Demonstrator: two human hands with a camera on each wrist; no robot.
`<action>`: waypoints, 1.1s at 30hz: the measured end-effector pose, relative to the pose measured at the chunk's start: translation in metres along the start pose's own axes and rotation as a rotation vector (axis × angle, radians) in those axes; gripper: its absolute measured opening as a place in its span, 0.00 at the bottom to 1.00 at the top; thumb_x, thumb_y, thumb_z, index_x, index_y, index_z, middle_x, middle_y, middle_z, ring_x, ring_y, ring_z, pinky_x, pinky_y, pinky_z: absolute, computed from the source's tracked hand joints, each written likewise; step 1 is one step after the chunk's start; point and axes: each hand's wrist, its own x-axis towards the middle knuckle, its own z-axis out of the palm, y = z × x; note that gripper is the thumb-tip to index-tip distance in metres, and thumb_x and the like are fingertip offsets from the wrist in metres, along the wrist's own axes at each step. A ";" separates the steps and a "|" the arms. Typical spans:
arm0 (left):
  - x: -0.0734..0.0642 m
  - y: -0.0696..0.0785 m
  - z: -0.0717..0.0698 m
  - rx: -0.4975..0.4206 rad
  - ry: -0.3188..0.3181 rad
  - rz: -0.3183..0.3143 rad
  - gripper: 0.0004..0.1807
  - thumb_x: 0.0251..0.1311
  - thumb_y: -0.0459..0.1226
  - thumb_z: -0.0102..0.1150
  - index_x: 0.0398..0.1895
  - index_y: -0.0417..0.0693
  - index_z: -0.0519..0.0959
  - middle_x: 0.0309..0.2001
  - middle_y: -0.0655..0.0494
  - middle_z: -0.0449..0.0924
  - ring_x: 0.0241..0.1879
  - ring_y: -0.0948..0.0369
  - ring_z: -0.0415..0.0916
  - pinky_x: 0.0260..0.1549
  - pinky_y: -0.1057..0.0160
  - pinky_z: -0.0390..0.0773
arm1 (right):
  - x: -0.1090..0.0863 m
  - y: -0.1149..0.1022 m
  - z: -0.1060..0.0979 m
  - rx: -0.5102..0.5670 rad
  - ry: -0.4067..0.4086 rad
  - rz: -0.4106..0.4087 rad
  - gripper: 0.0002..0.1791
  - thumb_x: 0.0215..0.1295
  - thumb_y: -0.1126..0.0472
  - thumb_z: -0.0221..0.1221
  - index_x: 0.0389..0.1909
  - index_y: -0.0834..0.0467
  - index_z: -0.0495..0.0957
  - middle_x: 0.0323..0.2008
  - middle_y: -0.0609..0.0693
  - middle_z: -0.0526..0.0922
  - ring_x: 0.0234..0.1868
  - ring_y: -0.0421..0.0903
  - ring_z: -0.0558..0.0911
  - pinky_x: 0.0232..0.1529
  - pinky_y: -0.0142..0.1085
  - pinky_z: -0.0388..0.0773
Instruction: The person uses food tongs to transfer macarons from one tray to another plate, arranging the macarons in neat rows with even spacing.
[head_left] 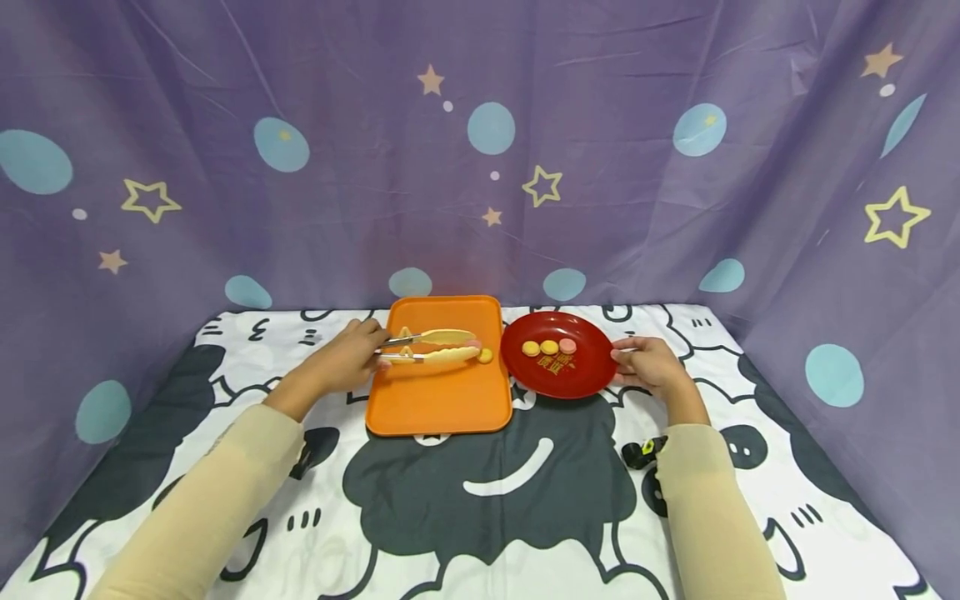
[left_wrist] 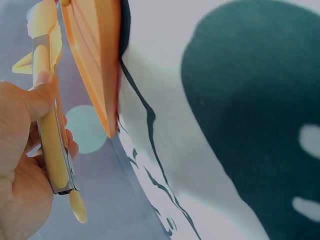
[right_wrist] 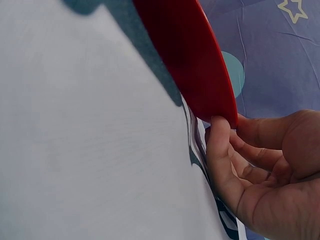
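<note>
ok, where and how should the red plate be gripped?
Probably pinch the red plate by its right rim, from the right, as the right hand does: the edge is thin, the round pieces lie inward, the orange tray crowds its left.

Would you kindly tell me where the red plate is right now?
In the head view, the plate is just right of centre, between the orange tray and the right grip, which holds its right edge.

Gold characters (head_left: 556,364) on red plate (head_left: 592,375); too small to read.
</note>
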 end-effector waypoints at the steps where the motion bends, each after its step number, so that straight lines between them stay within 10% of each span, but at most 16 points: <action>1: 0.001 0.001 0.000 -0.003 0.002 0.003 0.23 0.68 0.38 0.65 0.62 0.37 0.77 0.50 0.44 0.75 0.47 0.47 0.69 0.51 0.48 0.72 | 0.000 0.000 0.000 0.003 0.004 0.003 0.21 0.76 0.68 0.54 0.65 0.73 0.67 0.36 0.50 0.83 0.33 0.42 0.85 0.40 0.36 0.85; 33: 0.038 0.041 0.015 -0.034 0.050 0.107 0.25 0.68 0.39 0.65 0.62 0.33 0.76 0.49 0.44 0.75 0.48 0.45 0.70 0.52 0.47 0.71 | 0.003 0.003 0.000 0.002 -0.009 -0.020 0.20 0.77 0.69 0.52 0.63 0.76 0.67 0.39 0.52 0.83 0.35 0.43 0.86 0.41 0.39 0.85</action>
